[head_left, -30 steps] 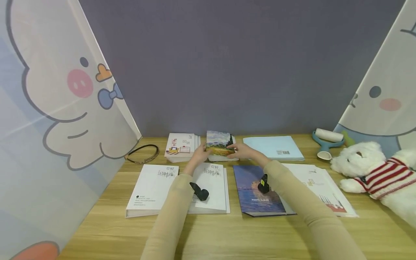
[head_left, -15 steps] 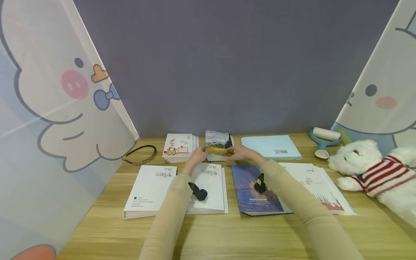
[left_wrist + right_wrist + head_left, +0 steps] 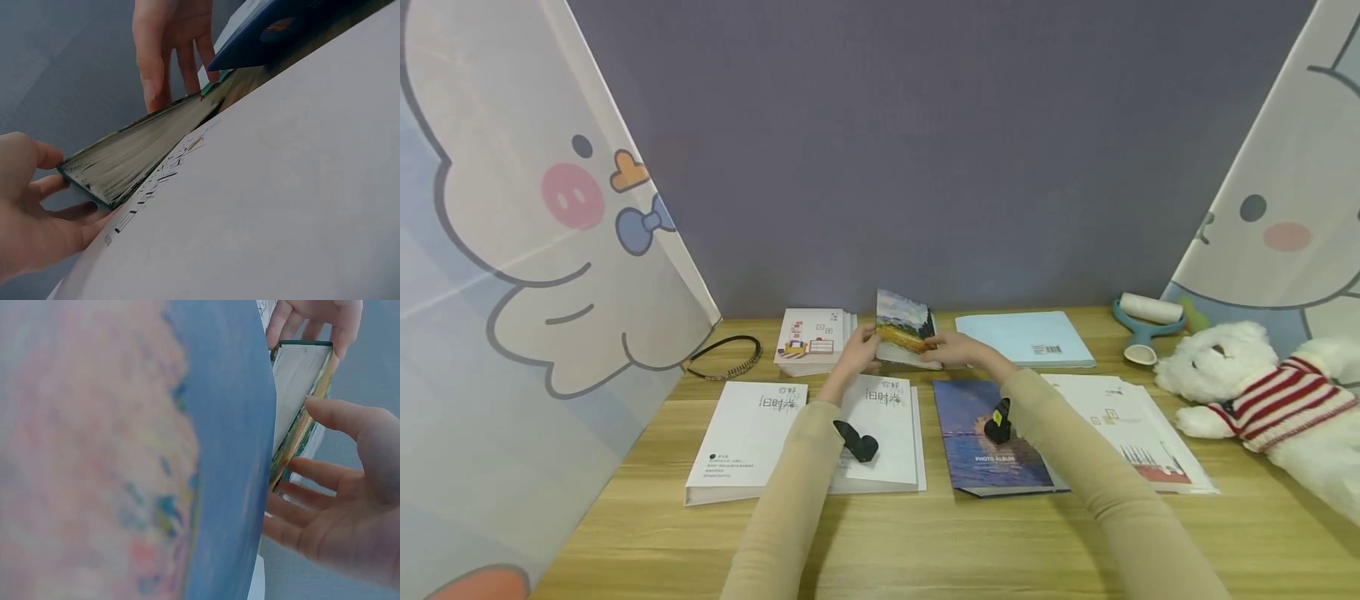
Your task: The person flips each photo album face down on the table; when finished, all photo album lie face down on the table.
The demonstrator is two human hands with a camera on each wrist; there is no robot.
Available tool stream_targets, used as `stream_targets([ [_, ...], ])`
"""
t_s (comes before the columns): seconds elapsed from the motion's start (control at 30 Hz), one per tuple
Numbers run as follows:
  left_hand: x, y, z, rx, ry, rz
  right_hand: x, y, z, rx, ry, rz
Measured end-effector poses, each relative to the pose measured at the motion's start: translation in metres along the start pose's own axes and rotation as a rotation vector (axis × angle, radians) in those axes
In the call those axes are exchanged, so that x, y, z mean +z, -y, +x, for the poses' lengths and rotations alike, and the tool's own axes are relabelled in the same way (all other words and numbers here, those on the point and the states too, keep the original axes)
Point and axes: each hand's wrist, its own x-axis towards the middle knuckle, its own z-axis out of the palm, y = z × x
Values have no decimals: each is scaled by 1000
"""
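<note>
Lifting album (image 3: 905, 327) off table (image 3: 925, 542): left hand (image 3: 859, 354), right hand (image 3: 953, 350) grip its ends. Next: steady lift.

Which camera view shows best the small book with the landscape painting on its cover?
The head view: there the small book shows its painted cover, tilted up between the left hand and the right hand. The left wrist view shows only its page edges; the right wrist view shows one end.

White photo albums (image 3: 748, 432) laid flat on the light wooden counter (image 3: 925, 533), blue landscape-covered album (image 3: 988, 437) beside them, pale blue booklet (image 3: 1026, 337) behind, black headband (image 3: 724, 357) at left, white teddy bear in striped jumper (image 3: 1262, 400) at right.
</note>
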Motion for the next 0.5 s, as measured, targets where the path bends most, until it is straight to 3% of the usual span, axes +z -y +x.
stream_targets([
  [0.27, 1, 1, -1, 20, -22, -77, 3, 11, 3, -141, -67, -140],
  [0.4, 0, -1, -1, 43, -97, -112, 6, 17, 8, -204, -131, -110],
  [0.5, -1, -2, -1, 61, -210, -115, 8, 20, 11, -217, -180, -68],
])
